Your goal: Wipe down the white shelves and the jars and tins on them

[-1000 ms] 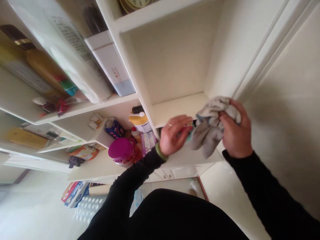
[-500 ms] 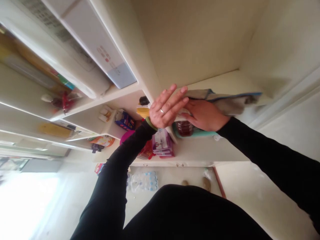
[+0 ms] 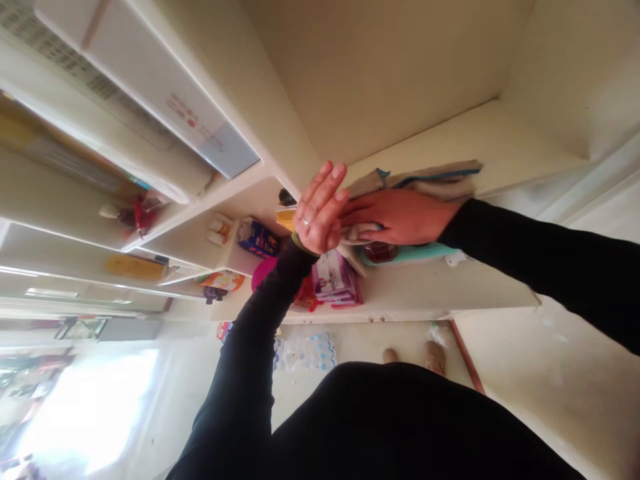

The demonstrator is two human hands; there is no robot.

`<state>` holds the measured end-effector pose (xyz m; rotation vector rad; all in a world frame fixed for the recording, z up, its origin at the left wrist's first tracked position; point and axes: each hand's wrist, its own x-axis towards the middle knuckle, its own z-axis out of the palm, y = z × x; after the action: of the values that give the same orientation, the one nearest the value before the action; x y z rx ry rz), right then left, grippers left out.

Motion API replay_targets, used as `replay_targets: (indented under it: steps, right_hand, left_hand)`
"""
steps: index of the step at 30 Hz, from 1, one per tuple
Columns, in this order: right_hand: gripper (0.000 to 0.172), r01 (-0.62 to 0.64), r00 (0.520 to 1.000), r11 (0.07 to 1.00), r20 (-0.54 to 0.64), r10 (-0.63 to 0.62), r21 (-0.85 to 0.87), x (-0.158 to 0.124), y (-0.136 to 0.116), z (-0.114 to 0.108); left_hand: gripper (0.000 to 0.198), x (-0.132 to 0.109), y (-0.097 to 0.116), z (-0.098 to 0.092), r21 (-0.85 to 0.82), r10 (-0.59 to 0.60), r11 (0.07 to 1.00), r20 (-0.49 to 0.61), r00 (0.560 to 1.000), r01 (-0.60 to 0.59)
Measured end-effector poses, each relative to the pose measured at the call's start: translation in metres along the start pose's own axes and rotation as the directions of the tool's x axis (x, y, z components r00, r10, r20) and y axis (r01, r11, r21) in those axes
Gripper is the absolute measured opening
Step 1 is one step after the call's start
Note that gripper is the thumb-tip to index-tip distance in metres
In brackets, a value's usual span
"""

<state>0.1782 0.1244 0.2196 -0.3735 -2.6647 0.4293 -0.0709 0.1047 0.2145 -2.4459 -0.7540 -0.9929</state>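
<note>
My right hand (image 3: 400, 217) is closed on a grey-beige cloth (image 3: 435, 181) with blue edging, at the front of an upper shelf (image 3: 480, 143). Folds of the cloth show beyond the fingers and under the thumb. Beside it, at the front edge of the upright divider, is my left hand (image 3: 320, 212). It wears a ring, its fingers are stretched out, and I see nothing in it. The fingertips of my right hand are partly hidden behind the left one.
White boxes (image 3: 190, 113) stand in the compartment at upper left. Below my hands are purple packs (image 3: 334, 277), a dark blue box (image 3: 257, 238) and a jar of dark red liquid (image 3: 381, 252). Packed water bottles (image 3: 307, 351) lie on the floor.
My right hand and the cloth have shifted left, towards the divider. My left hand remains by the divider, its fingers now closer together. The view has shifted a little.
</note>
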Motion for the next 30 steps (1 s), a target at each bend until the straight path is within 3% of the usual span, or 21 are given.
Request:
replay_targets:
  steps: [3, 7, 11, 14, 16, 18, 20, 25, 30]
  right_hand:
    - [0.037, -0.044, 0.999, 0.998, 0.018, 0.044, -0.037, 0.013, -0.010, 0.002]
    - [0.034, 0.021, 1.000, 0.999, 0.002, -0.021, -0.044, -0.012, -0.006, -0.001]
    - [0.036, -0.017, 0.998, 1.000, -0.061, 0.016, -0.023, -0.039, 0.006, -0.005]
    - [0.040, -0.009, 0.999, 1.000, -0.041, 0.008, -0.025, -0.027, 0.000, -0.003]
    - [0.041, -0.012, 1.000, 1.000, -0.015, 0.011, -0.025, -0.008, -0.008, 0.002]
    - [0.039, -0.046, 0.999, 0.999, 0.006, 0.046, -0.014, 0.011, -0.013, 0.008]
    - [0.038, -0.087, 0.996, 0.996, 0.009, 0.087, -0.002, 0.025, -0.010, 0.010]
    - [0.053, -0.261, 0.965, 0.963, -0.043, 0.259, -0.072, 0.033, 0.023, -0.004]
    - [0.064, -0.539, 0.842, 0.830, -0.087, 0.532, -0.142, -0.016, 0.073, -0.036]
  left_hand:
    - [0.067, 0.005, 0.008, -0.004, 0.124, 0.006, 0.992, -0.036, 0.999, -0.001]
    - [0.058, 0.010, 0.011, -0.003, 0.175, 0.124, 0.980, -0.191, 0.974, -0.091]
    - [0.062, 0.004, 0.006, 0.001, 0.091, -0.016, 0.996, -0.056, 0.998, 0.021]
    - [0.059, 0.003, 0.005, 0.002, 0.058, -0.051, 0.997, -0.016, 0.999, 0.052]
    - [0.052, 0.008, 0.009, 0.002, 0.035, 0.019, 0.999, -0.111, 0.994, -0.015]
    - [0.050, 0.014, 0.014, 0.001, 0.059, 0.135, 0.991, -0.258, 0.957, -0.124]
    - [0.050, 0.019, 0.018, 0.001, 0.130, 0.205, 0.977, -0.329, 0.922, -0.170]
    - [0.048, 0.015, 0.016, 0.002, 0.114, 0.092, 0.991, -0.198, 0.976, -0.070]
    - [0.052, 0.016, 0.021, 0.002, 0.077, 0.076, 0.995, -0.235, 0.969, -0.060]
